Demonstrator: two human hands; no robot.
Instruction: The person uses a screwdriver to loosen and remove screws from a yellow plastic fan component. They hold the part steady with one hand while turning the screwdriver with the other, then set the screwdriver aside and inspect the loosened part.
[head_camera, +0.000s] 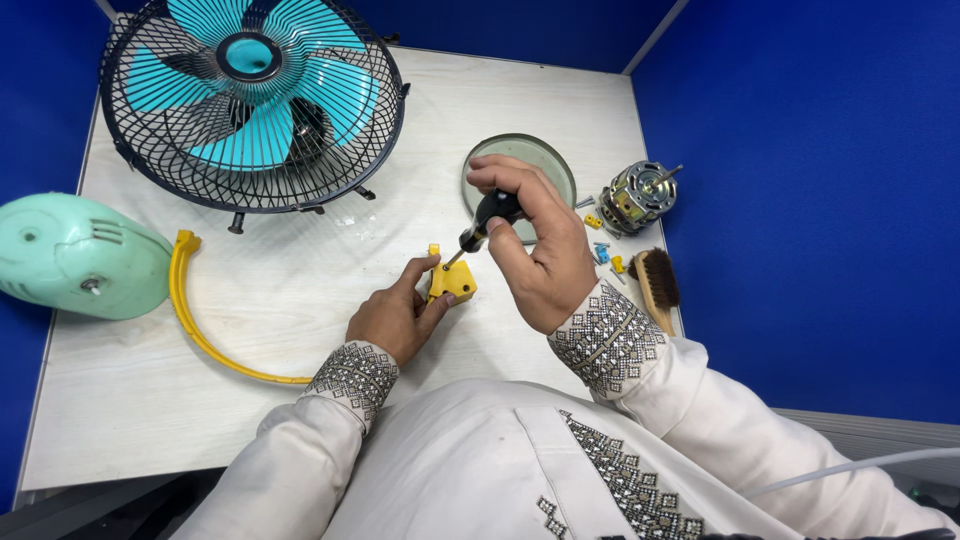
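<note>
My left hand (392, 318) pinches a small yellow plastic part (453, 281) against the pale wooden table (300, 290), thumb and fingers on its left side. A black-handled screwdriver (487, 219) is gripped in my right hand (540, 250), which sits just above and to the right. The screwdriver is tilted, and its tip touches the top of the yellow part. Both wrists wear white sleeves with patterned cuffs.
A black fan guard with teal blades (252, 100) lies at the back left. A mint-green housing (75, 257) and a curved yellow bar (195, 325) lie at the left. At the right are a round glass dish (540, 160), a fan motor (637, 195), small screws and clips (603, 250), and a brush (657, 285). Blue walls surround the table.
</note>
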